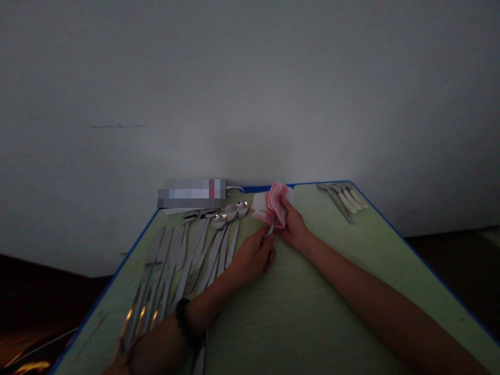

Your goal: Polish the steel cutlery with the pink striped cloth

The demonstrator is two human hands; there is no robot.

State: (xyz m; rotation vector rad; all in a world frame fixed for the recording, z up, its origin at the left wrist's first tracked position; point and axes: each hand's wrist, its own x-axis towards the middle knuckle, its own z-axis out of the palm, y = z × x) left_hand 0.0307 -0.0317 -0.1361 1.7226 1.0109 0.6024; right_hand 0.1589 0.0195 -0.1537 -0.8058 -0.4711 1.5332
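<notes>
Between my hands is a metal piece of cutlery [272, 228], its far end hidden in a pink and white cloth [276, 200], so its kind does not show. My left hand [255, 252] is closed around the handle. My right hand [292, 226] grips the cloth, wrapped about the other end. To the left of my left hand, several shiny spoons [219, 222] lie with their bowls pointing away from me. Further left, several long metal knives [154, 250] lie side by side, partly covered by my left forearm.
At the far right of the green, blue-edged table [320, 291] lie several pieces of cutlery [346, 200], some with pale handles. A blurred-out flat object [191, 195] stands at the back left, with a white cable [235, 188] beside it. A grey wall [250, 104] rises behind.
</notes>
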